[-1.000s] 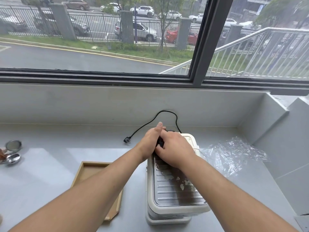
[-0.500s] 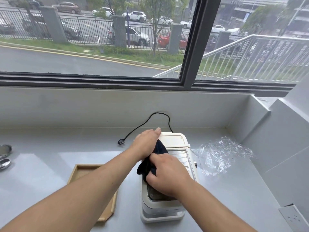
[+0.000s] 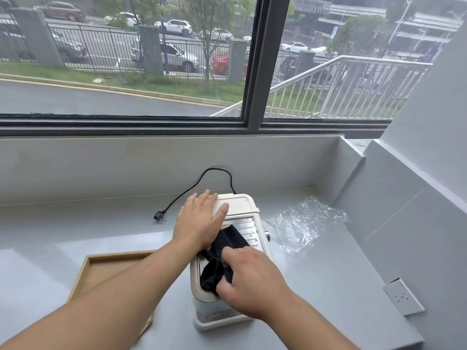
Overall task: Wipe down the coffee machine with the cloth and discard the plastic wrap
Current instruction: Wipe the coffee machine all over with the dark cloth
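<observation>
Coffee machine [image 3: 242, 207] upright, mid-counter [image 3: 328, 279]. Black cloth [image 3: 226, 245] on its ribbed top, bunched toward the front edge. Right hand [image 3: 252, 281] grips the cloth, fingers curled around it. Left hand [image 3: 199, 223] lies flat on the machine's rear top, fingers straight. Plastic wrap [image 3: 303, 221] crumpled on the counter just right of the machine. Wooden tray [image 3: 101, 269] on its left, unplugged cord [image 3: 192, 189] behind.

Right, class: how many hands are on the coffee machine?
2. The left hand lies flat on the rear of the coffee machine; the right hand grips the dark cloth at its front.
</observation>
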`<state>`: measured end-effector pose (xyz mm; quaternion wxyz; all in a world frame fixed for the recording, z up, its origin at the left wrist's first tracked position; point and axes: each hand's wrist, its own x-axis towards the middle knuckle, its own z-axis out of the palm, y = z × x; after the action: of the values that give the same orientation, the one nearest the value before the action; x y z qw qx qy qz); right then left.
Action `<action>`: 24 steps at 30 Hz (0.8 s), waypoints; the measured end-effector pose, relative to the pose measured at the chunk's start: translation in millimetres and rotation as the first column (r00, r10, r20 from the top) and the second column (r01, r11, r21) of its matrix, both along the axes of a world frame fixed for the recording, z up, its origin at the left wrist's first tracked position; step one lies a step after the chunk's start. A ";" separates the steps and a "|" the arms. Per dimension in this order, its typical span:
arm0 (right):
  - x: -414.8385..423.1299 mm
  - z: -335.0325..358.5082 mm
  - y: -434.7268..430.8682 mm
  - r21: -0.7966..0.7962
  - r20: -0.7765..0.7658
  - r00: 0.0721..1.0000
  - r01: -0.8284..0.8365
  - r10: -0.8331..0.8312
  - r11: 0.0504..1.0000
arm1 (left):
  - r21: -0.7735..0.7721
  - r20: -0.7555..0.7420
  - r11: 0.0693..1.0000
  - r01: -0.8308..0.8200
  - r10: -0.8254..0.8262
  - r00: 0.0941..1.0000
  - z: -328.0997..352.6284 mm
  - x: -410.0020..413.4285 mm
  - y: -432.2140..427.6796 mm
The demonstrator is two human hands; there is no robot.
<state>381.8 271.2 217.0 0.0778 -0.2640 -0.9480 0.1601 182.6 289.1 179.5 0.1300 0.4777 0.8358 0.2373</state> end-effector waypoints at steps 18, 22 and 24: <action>2.3 -1.4 49.8 -0.019 0.079 0.970 0.232 -0.230 0.973 | 0.035 -0.043 0.998 0.042 -0.041 0.998 -2.8 -0.8 -4.0; -8.7 -3.8 65.5 -0.023 0.020 0.975 0.221 -0.221 0.975 | 0.047 -0.049 0.998 0.048 -0.046 0.998 -4.4 -1.3 -3.8; -15.2 -5.6 74.3 -0.006 0.010 0.977 0.215 -0.215 0.977 | 0.059 -0.054 0.997 0.044 -0.041 0.998 -5.9 -2.1 -2.9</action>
<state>366.6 345.5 211.4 0.0892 -0.3660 -0.9136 0.1531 180.5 286.2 173.6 0.0985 0.5051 0.8212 0.2467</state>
